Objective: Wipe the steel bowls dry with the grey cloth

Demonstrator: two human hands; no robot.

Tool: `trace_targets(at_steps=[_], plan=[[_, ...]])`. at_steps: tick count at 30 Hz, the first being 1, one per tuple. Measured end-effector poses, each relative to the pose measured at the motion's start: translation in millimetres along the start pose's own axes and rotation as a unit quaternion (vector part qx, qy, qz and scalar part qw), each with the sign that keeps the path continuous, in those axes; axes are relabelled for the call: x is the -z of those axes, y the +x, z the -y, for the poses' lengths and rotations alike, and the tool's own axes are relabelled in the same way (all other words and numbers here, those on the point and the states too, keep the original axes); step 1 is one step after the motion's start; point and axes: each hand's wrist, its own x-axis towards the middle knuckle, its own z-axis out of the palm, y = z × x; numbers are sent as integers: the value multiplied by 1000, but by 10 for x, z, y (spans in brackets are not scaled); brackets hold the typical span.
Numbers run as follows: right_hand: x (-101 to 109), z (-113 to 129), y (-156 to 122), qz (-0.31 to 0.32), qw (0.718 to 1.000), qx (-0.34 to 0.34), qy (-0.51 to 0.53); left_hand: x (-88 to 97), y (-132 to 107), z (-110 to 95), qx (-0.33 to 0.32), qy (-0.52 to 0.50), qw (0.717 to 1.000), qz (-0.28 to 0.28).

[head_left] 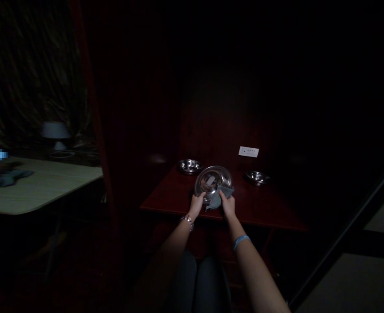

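A shiny round metal plate, tilted up toward me, is between my two hands over the front of the dark red desk. My left hand grips its lower left rim, thumb on the near face. Closed on a grey cloth, my right hand presses it against the plate's lower right part. Behind on the desk stand two metal bowls, a left bowl and a right bowl.
The dark red desk has walls around it, with a white socket panel at the back. To the left, beyond a partition, a pale table holds a lamp and a cloth. The room is very dark.
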Motion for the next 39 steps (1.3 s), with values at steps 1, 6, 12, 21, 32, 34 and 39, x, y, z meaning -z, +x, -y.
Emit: trace_targets(at_steps=[1,6,12,21,32,34,39], plan=[[-2,0,0,-7,1000,2,8,-3,-19,-32,-18,-4,1000,-9],[-13,-5,-5,-33,999,2,26,-8,-102,-165,-26,3,1000,-9],[8,28,-19,-74,997,-10,15,-12,-194,-223,-11,42,995,84],[24,39,-19,-40,998,1,-41,-4,-99,-57,12,63,988,140],[9,55,-34,-33,999,12,-37,39,-47,-52,-2,100,993,57],[0,65,-44,-33,999,17,-35,36,-51,-68,-49,84,995,21],[-5,60,-52,-36,998,18,-37,41,-80,-109,-84,78,993,-18]])
